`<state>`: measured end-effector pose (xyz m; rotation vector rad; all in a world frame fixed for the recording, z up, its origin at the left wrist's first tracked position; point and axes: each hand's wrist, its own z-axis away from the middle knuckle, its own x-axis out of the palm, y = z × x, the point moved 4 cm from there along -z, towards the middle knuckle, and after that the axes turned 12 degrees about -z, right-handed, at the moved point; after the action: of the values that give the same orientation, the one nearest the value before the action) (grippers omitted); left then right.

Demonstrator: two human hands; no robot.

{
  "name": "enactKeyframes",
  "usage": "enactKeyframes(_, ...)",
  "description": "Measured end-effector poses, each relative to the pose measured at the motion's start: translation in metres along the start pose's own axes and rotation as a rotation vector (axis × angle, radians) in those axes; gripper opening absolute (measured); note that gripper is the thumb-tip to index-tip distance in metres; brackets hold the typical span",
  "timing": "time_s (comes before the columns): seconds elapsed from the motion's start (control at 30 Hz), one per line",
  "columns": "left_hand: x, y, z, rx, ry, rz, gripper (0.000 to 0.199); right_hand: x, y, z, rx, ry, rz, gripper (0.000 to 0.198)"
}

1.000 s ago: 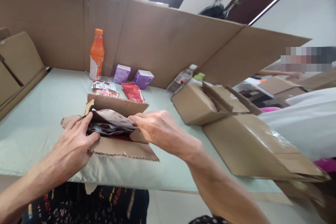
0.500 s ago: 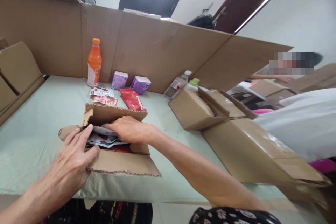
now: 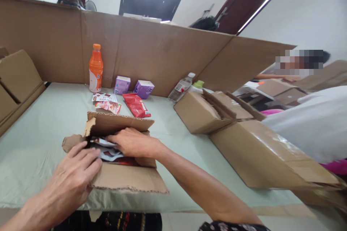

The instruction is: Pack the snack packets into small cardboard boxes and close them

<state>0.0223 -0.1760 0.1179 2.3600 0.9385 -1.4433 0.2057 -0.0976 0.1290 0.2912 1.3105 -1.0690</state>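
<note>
Head camera: your left hand (image 3: pixel 78 171) lies open over the left end of the cardboard box (image 3: pixel 127 179), fingers extended and touching it, while your right hand (image 3: pixel 133 143) reaches into the box, fingers at the silvery packets (image 3: pixel 110 153); whether it grips one, I cannot tell. The box sits near the front of the pale green table (image 3: pixel 54 119), flaps spread. Behind it you have a white packet (image 3: pixel 104 96) touching a pink packet (image 3: pixel 108 107), with a red pouch (image 3: pixel 135 104) beside them. Farther back stand an orange bottle (image 3: pixel 96 68) and two purple packs (image 3: pixel 144 89); a clear bottle (image 3: pixel 179 89) is to their right
</note>
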Motion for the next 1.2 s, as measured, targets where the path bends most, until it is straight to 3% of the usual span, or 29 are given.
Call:
enactKeyframes(0.17,-0.013,0.003,0.011,-0.006,0.078,0.161,0.052,0.014,-0.011,0.019,-0.051,-0.066,-0.043,0.054)
enactKeyframes(0.43,-0.009,0.003,0.02,-0.086,-0.002,0.16,0.061,0.019,-0.013,0.02,-0.065,-0.045,-0.04,0.057)
enactKeyframes(0.67,-0.007,0.001,0.02,-0.089,-0.019,0.127,0.06,0.005,-0.015,0.043,-0.115,0.125,-0.103,0.058)
enactKeyframes(0.73,-0.008,0.001,0.02,-0.082,-0.033,0.127,0.062,-0.005,-0.011,0.063,-0.178,0.252,-0.254,0.051)
enactKeyframes(0.8,-0.008,0.001,0.019,-0.076,-0.042,0.138,0.063,-0.018,0.004,0.084,-0.231,0.482,-0.514,0.027)
enactKeyframes(0.93,-0.006,0.001,0.017,-0.085,-0.036,0.15,0.058,-0.042,0.067,0.109,-0.127,1.267,-1.015,0.029)
enactKeyframes(1.0,-0.007,0.001,0.015,-0.082,-0.01,0.139,0.057,-0.048,0.097,0.1,-0.096,1.507,-1.116,0.034)
enactKeyframes(1.07,-0.01,0.001,0.01,-0.055,-0.009,0.128,0.056,-0.049,0.12,0.079,-0.107,1.56,-1.204,0.04)
enactKeyframes(1.2,-0.02,0.004,0.0,-0.027,-0.017,0.117,0.048,-0.032,0.147,0.042,-0.068,1.515,-1.351,0.044)
